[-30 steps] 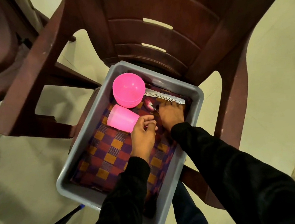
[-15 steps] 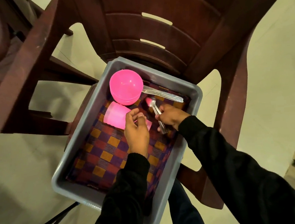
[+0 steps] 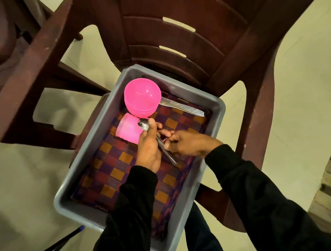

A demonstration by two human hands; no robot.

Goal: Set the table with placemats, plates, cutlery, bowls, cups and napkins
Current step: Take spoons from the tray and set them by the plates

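Spoons [image 3: 163,145] gripped by both hands' curled fingers | tub [image 3: 215,109]: pink bowls [image 3: 142,99], cup [image 3: 128,129], checked placemats [image 3: 112,170]

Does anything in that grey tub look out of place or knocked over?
Yes: the pink cup lies on its side on the checked cloth, beside the stacked pink bowls. Nothing looks spilled or broken.

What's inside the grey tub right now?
The grey tub holds stacked pink bowls, a tipped pink cup, forks and checkered placemats. Anything beneath the placemats is covered.
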